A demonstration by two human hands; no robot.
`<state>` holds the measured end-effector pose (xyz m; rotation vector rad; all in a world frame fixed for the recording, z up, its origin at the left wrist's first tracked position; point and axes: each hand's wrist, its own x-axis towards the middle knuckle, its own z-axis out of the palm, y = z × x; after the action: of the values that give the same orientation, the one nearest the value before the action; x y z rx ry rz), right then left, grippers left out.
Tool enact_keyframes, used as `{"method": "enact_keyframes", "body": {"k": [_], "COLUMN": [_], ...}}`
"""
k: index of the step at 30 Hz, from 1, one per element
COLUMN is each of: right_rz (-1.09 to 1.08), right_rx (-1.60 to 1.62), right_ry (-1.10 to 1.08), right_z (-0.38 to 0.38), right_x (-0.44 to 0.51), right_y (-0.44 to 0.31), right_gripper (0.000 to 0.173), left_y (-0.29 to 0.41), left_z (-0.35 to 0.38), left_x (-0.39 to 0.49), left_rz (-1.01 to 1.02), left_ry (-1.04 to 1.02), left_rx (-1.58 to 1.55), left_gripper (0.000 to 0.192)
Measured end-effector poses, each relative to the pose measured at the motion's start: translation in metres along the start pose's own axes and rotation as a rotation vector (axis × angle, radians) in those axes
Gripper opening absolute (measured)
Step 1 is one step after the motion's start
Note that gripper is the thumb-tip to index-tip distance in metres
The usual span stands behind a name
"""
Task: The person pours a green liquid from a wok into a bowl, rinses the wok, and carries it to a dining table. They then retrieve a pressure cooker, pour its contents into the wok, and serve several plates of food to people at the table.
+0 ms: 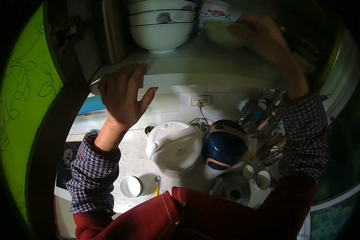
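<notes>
My left hand rests at the front edge of the cabinet shelf. Its thumb stands apart from the fingers and nothing is held. Deeper in the cabinet, my right hand grips the rim of a pale yellowish-green bowl, blurred and in shadow. That bowl is in front of a stack of flower-patterned bowls; whether it touches them or the shelf, I cannot tell. Left of it stands a stack of larger white bowls with dark rims.
Below, the counter carries a white rice cooker, a dark blue appliance, a glass lid, small white bowls and a yellow-handled spoon. A green cabinet door hangs open at left. Utensils crowd the right.
</notes>
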<state>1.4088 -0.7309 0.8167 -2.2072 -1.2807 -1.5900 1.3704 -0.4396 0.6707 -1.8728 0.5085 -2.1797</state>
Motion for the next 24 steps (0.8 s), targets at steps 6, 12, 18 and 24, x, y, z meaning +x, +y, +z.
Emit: {"method": "enact_keyframes", "body": {"k": [6, 12, 18, 24], "right_rz": [0.236, 0.228, 0.289, 0.25], "right_rx": [-0.015, -0.057, -0.137, -0.129], "right_ry": [-0.176, -0.183, -0.115, -0.164], "right_z": [0.034, 0.005, 0.03, 0.064], "right_x": [-0.006, 0.025, 0.116, 0.128], "right_y": [-0.014, 0.006, 0.075, 0.101], "right_gripper": [0.035, 0.048, 0.036, 0.04], "left_y": [-0.001, 0.001, -0.004, -0.002], "left_z": [-0.004, 0.0, -0.002, -0.001], "left_x": [0.0, 0.001, -0.002, -0.003], "left_rz": [-0.018, -0.019, 0.006, 0.009], "left_ry": [-0.022, -0.01, -0.009, -0.005], "left_rx": [-0.018, -0.104, -0.021, 0.015], "left_gripper": [0.045, 0.045, 0.044, 0.043]}}
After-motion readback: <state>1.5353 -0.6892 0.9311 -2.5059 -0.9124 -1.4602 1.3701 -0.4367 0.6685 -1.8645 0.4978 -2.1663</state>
